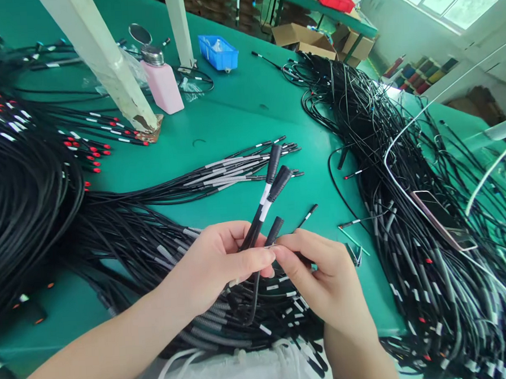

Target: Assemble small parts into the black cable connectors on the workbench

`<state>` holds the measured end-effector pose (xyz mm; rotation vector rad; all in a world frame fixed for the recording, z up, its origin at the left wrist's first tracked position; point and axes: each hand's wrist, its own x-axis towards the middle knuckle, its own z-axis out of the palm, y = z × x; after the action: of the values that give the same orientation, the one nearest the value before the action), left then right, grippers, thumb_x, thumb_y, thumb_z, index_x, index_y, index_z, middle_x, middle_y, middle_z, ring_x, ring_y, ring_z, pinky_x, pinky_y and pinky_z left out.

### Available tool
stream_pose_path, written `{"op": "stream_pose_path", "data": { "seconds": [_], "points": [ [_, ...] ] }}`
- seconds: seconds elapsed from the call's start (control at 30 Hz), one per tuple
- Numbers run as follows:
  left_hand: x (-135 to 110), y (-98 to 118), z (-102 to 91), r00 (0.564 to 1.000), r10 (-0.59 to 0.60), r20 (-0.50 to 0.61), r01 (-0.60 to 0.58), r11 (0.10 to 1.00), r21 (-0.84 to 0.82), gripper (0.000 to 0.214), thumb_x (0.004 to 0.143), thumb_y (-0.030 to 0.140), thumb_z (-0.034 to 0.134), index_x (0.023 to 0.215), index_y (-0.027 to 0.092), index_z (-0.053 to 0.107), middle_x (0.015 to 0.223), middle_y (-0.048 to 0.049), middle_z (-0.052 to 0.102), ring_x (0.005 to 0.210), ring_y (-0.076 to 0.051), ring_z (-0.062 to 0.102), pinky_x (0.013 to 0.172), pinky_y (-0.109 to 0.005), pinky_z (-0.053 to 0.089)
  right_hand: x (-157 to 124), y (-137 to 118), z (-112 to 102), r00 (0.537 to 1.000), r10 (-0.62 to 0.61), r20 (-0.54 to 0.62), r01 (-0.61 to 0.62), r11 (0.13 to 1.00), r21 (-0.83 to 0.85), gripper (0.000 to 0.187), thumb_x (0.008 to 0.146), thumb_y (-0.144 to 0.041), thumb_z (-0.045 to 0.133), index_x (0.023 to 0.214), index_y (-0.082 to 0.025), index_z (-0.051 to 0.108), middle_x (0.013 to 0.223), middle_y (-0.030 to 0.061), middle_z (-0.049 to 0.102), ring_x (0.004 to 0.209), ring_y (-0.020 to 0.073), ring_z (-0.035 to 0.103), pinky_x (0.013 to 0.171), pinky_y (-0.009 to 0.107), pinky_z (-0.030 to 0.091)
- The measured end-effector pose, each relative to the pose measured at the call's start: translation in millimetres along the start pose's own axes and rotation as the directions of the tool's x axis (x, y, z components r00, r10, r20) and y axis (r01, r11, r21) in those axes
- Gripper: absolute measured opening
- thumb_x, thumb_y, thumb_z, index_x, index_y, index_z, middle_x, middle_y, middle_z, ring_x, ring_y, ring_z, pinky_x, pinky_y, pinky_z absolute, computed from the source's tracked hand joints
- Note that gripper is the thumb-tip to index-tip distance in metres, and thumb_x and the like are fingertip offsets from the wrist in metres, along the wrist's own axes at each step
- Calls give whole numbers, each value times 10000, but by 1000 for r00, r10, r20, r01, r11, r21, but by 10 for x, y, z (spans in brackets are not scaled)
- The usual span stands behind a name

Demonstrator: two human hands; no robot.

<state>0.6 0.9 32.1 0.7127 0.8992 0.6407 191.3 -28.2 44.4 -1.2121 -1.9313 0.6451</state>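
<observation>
My left hand (235,252) is closed round several black cables (267,203) with thick black connector ends and white labels, which point up and away from me. Its thumb and forefinger pinch near a shorter black connector end (275,229). Fingertip to fingertip with it, my right hand (320,265) pinches something thin and small close to that connector; what it is I cannot make out. Below both hands, many black cables with grey sleeves (212,316) lie at the table's near edge. A row of cable ends (239,170) stretches across the green table (249,116) beyond my hands.
Large cable bundles lie at the left (23,173) and right (386,148). A phone (443,219) rests on the right bundle. White posts (106,61), a pink bottle (162,84) and a blue bin (219,52) stand at the back. Cardboard boxes (304,40) sit beyond the table.
</observation>
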Motion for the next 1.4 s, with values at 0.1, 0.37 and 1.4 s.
{"op": "stream_pose_path", "data": {
  "seconds": [0.1,0.37,1.4],
  "points": [
    [-23,11,-4,1000,6,2,-6,1000,-17,104,756,204,843,708,196,751,589,26,739,494,-64,459,468,-178,285,-6,-3,-10,999,-14,-43,14,1000,-2,202,1040,-160,661,848,-179,720,657,-44,630,564,92,495,529,233,395],
    [2,26,19,1000,11,20,-11,1000,-14,101,760,170,827,687,202,766,578,27,742,472,-52,438,451,-168,276,-3,9,-6,985,-36,-170,18,994,-109,173,1014,-129,697,852,-186,705,691,-56,658,567,82,469,528,233,378],
    [2,62,53,1000,-13,-8,13,999,46,64,702,171,808,689,209,758,542,39,707,498,-81,511,457,-184,272,20,41,-52,989,33,-142,-47,994,-96,216,1030,-193,662,817,-211,690,631,-46,618,525,102,479,485,257,367]
  ]
}}
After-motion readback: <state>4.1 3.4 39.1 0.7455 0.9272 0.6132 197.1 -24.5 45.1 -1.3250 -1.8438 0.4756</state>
